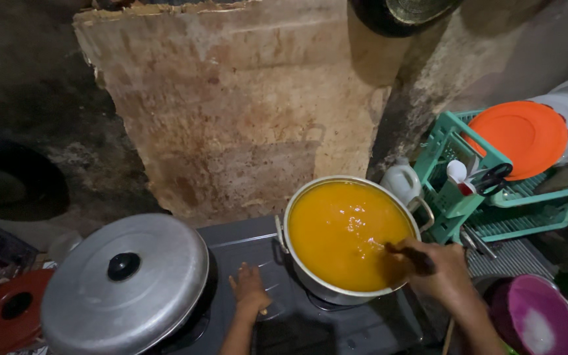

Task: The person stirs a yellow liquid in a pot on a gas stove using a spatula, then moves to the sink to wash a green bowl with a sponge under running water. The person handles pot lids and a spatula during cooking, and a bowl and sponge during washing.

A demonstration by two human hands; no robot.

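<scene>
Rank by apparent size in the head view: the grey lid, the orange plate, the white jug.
1. Grey lid, largest, though nearest the camera.
2. Orange plate.
3. White jug, smallest, partly hidden behind the pot.

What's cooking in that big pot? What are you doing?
A person stands at a dark stove. Their right hand holds a dark utensil dipped into a metal pot full of thick orange liquid. Their left hand rests flat on the stove top beside the pot. A second pot on the left is covered by a big silver lid. A green dish rack with an orange plate stands to the right.
</scene>
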